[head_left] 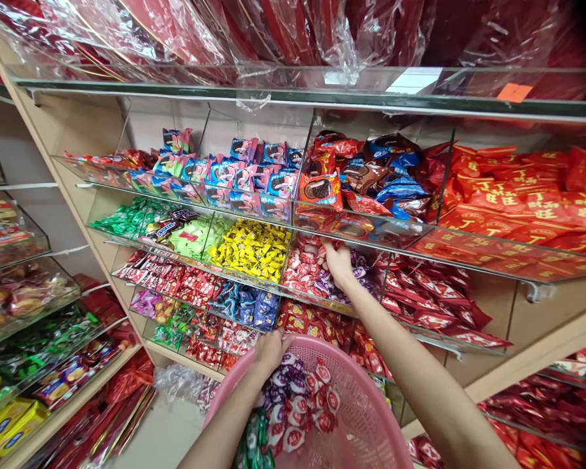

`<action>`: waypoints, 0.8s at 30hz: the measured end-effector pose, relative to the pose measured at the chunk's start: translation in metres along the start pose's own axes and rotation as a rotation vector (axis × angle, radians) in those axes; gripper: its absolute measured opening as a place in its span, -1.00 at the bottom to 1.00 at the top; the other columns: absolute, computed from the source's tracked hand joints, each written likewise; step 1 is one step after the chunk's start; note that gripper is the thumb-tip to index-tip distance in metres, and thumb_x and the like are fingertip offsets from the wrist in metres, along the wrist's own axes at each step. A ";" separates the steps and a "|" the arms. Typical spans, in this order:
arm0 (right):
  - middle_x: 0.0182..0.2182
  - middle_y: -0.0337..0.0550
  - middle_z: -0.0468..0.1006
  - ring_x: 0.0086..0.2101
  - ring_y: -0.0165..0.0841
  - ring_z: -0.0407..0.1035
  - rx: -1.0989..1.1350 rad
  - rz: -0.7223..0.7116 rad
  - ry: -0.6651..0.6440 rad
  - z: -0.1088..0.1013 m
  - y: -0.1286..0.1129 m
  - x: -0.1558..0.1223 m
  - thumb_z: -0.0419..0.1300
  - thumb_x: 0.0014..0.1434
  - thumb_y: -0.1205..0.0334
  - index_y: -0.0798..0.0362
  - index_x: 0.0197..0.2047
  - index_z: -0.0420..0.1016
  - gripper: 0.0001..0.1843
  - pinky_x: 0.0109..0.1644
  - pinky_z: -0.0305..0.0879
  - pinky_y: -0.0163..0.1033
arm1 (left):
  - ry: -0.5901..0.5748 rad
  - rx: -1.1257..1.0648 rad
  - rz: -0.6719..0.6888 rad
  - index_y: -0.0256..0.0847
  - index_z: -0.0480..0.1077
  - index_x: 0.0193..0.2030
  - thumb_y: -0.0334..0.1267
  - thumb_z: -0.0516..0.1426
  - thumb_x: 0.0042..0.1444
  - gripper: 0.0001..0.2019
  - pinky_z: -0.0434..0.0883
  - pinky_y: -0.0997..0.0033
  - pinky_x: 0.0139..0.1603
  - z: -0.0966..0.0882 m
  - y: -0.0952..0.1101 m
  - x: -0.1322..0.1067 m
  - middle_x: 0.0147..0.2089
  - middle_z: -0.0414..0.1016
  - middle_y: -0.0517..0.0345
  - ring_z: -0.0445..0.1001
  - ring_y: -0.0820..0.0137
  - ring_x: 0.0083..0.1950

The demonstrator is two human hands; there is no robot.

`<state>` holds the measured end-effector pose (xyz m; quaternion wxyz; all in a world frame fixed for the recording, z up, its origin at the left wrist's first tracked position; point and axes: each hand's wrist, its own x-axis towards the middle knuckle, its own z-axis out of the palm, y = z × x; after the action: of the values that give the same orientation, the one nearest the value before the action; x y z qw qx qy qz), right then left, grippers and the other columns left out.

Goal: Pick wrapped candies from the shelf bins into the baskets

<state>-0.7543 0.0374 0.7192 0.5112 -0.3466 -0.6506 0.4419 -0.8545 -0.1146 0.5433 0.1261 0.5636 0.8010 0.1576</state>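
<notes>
My left hand (269,352) grips the far rim of a pink plastic basket (366,417), which holds several red-and-white and purple wrapped candies (297,397). My right hand (336,262) reaches into a clear shelf compartment of red, white and purple wrapped candies (305,270). Its fingers are curled down among the candies, and what they hold is hidden under the shelf edge above.
Tiered clear acrylic shelves (254,280) hold yellow candies (251,247), green ones (195,236), blue-pink snack packs (254,179) and red packets (522,195). More snack shelves (24,306) stand at the left. Plastic-wrapped red goods (224,29) lie above.
</notes>
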 end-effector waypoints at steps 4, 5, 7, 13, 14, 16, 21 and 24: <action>-0.75 -0.32 0.28 -0.73 -0.54 0.16 0.247 0.078 -0.014 -0.007 -0.009 -0.020 0.10 0.01 -0.09 0.07 -0.58 0.21 -0.61 -0.73 -0.02 -0.45 | -0.013 -0.001 0.006 -0.17 0.36 -0.20 0.14 -0.19 0.12 -0.51 0.31 0.39 -0.26 -0.002 0.001 0.000 -0.25 0.53 0.02 0.48 0.25 -0.19; -0.75 -0.33 0.27 -0.73 -0.55 0.15 0.278 0.101 -0.032 -0.010 -0.012 -0.030 0.11 0.01 -0.09 0.07 -0.58 0.21 -0.60 -0.73 -0.02 -0.45 | -0.015 0.011 0.008 -0.16 0.36 -0.19 0.13 -0.20 0.12 -0.51 0.31 0.39 -0.25 -0.003 0.001 0.000 -0.25 0.52 0.02 0.48 0.25 -0.19; -0.76 -0.34 0.26 -0.74 -0.56 0.14 0.311 0.153 -0.069 -0.017 -0.016 -0.054 0.12 0.00 -0.11 0.07 -0.59 0.20 -0.58 -0.73 -0.02 -0.46 | -0.022 0.040 0.005 -0.16 0.35 -0.17 0.13 -0.20 0.13 -0.51 0.30 0.38 -0.22 -0.003 0.002 0.001 -0.23 0.52 0.00 0.47 0.24 -0.16; -0.75 -0.28 0.32 -0.73 -0.56 0.12 0.187 0.402 -0.385 -0.040 -0.007 -0.144 0.07 0.05 -0.13 0.10 -0.59 0.26 -0.55 -0.70 -0.06 -0.45 | -0.057 0.067 0.003 -0.15 0.34 -0.15 0.12 -0.20 0.13 -0.52 0.30 0.38 -0.23 -0.001 0.003 0.003 -0.23 0.52 0.00 0.48 0.25 -0.18; -0.76 -0.28 0.32 -0.74 -0.56 0.11 0.152 0.454 -0.453 -0.042 0.000 -0.157 0.06 0.06 -0.13 0.10 -0.61 0.26 -0.54 -0.69 -0.06 -0.44 | -0.064 0.072 0.006 -0.15 0.33 -0.15 0.11 -0.19 0.14 -0.54 0.29 0.39 -0.23 -0.001 0.003 0.003 -0.23 0.52 0.01 0.48 0.26 -0.18; -0.76 -0.31 0.30 -0.75 -0.56 0.10 0.111 0.580 -0.548 -0.042 0.018 -0.180 0.06 0.04 -0.15 0.09 -0.59 0.28 -0.54 -0.69 -0.07 -0.43 | -0.066 0.087 0.018 -0.14 0.33 -0.16 0.09 -0.20 0.15 -0.55 0.29 0.40 -0.24 0.000 0.002 0.004 -0.23 0.53 0.01 0.48 0.27 -0.19; -0.66 -0.33 0.37 -0.70 -0.50 0.21 0.113 0.894 -0.585 -0.033 0.064 -0.217 0.12 -0.03 -0.17 0.05 -0.37 0.29 -0.58 -0.67 -0.02 -0.42 | -0.039 0.089 0.035 -0.13 0.32 -0.16 0.14 -0.25 0.13 -0.50 0.29 0.39 -0.23 0.001 0.002 0.003 -0.24 0.52 0.02 0.47 0.25 -0.16; -0.59 -0.28 0.43 -0.67 -0.50 0.23 0.114 0.954 -0.673 -0.028 0.075 -0.229 0.13 -0.02 -0.14 0.06 -0.32 0.30 -0.59 -0.66 -0.03 -0.42 | -0.047 0.093 0.025 -0.14 0.32 -0.13 0.17 -0.24 0.11 -0.48 0.30 0.37 -0.21 0.000 0.003 0.003 -0.21 0.52 0.00 0.47 0.24 -0.15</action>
<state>-0.6724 -0.1356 0.5694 0.0388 -0.4137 -0.5243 0.7433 -0.8530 -0.1110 0.5440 0.1168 0.5825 0.7971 0.1085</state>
